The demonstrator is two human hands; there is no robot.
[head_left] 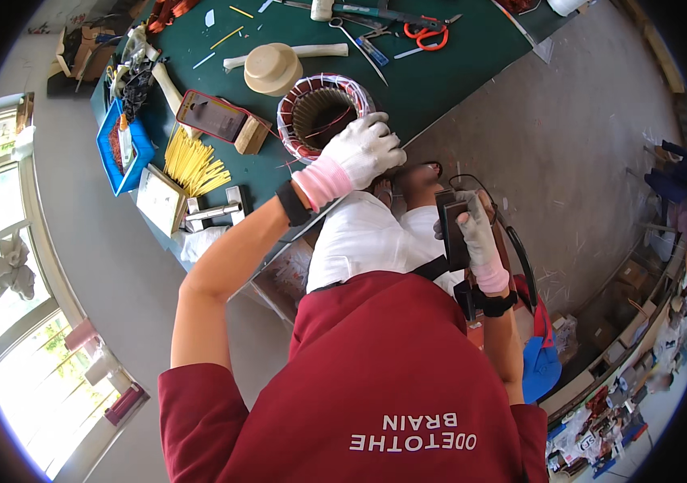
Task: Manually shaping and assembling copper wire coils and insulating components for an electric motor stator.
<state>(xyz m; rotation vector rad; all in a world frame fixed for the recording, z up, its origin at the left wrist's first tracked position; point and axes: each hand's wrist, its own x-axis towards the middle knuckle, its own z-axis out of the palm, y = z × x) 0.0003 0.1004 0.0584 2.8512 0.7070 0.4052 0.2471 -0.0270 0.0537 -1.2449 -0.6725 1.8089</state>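
My left hand (364, 150), in a white glove with a pink cuff, lies against the near right rim of a motor stator (287, 129). Its fingers curl over the edge. The stator is a ring with a ridged inside and red windings tied with white lacing; a thin red wire crosses its opening. To the right of my lap, my gloved right hand (479, 233) is closed around a flat black device (453, 233), with part of its grip hidden behind it. A dark cable (525, 262) hangs beside that hand.
On the green table (440, 88) lie a wooden round block (273, 68), a phone (211, 116) against a wood block (252, 135), yellow strips (194, 165), a blue tray (139, 145), orange-handled scissors (426, 35) and a white-handled mallet (322, 10). Boxes line the right wall.
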